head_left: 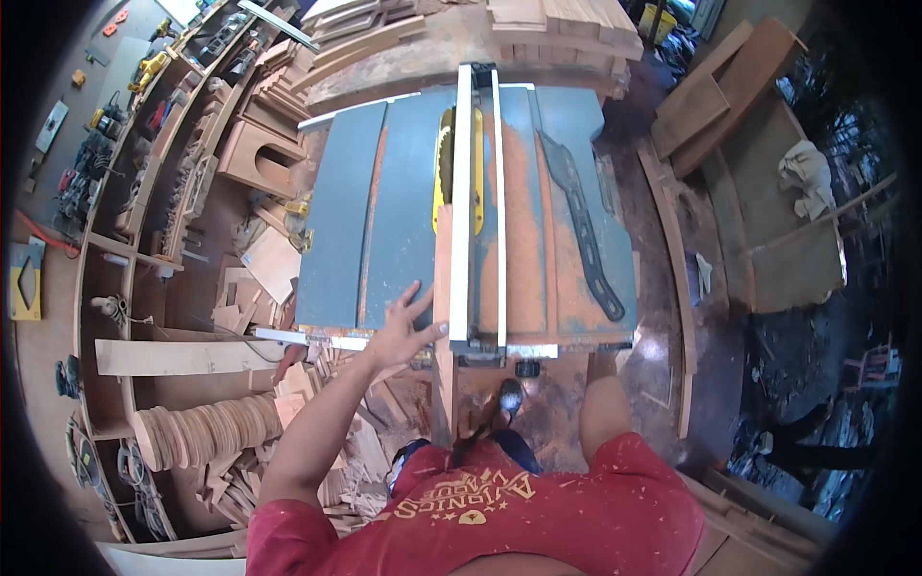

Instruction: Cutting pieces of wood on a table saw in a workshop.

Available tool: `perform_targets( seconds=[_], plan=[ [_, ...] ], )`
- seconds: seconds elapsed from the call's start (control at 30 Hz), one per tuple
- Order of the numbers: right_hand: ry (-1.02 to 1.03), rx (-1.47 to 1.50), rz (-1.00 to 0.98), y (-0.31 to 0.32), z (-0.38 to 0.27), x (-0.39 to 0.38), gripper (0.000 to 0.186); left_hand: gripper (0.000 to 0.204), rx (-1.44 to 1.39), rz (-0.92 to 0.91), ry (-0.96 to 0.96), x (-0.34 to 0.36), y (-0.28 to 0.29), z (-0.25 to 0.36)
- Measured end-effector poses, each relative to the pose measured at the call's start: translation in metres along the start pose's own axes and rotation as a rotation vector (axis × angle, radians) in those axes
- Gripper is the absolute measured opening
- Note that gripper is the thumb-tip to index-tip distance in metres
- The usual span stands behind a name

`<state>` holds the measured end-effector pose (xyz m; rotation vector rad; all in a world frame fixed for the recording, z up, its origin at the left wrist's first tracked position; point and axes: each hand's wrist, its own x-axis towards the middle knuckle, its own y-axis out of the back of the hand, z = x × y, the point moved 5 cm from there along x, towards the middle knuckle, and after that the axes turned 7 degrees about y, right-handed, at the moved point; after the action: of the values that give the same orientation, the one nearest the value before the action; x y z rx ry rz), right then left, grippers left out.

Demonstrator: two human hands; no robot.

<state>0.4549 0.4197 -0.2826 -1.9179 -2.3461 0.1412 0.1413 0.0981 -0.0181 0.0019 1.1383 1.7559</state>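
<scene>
My left hand [403, 331] lies at the near edge of the blue-grey saw table [336, 211], open with fingers spread. Its thumb touches a narrow wooden strip [443, 278]. The strip runs along the white rip fence [463, 221] and sticks out over the near edge towards my body. Its far end is at the yellow insert [478, 211] around the toothed saw blade [446, 154]. My right forearm [605, 413] reaches down at the table's near right edge, which hides the hand. A dark slotted bar [581, 226] rests on the right of the table.
Orange sawdust [519, 221] covers much of the table right of the fence. Stacked boards [567, 29] stand beyond it. Shelves with power tools [144, 173], curved wooden pieces [206, 432] and offcuts [355, 461] crowd the left. Long planks [735, 96] lean at the right.
</scene>
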Motion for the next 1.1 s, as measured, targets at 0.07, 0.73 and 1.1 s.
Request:
perform_targets(
  seconds=[0.07, 0.73, 1.1],
  plan=[
    [0.063, -0.115, -0.006, 0.007, 0.003, 0.010, 0.050, 0.086, -0.065, 0.019, -0.066, 0.003, 0.004, 0.003],
    [0.140, -0.583, -0.486, -0.170, -0.223, -0.334, 0.068, 0.069, -0.102, 0.110, -0.348, -0.027, -0.012, -0.005],
    [-0.639, 1.041, -0.433, -0.197, -0.278, -0.416, 0.069, 0.055, -0.865, -0.173, -0.070, -0.176, -0.021, -0.219]
  ],
)
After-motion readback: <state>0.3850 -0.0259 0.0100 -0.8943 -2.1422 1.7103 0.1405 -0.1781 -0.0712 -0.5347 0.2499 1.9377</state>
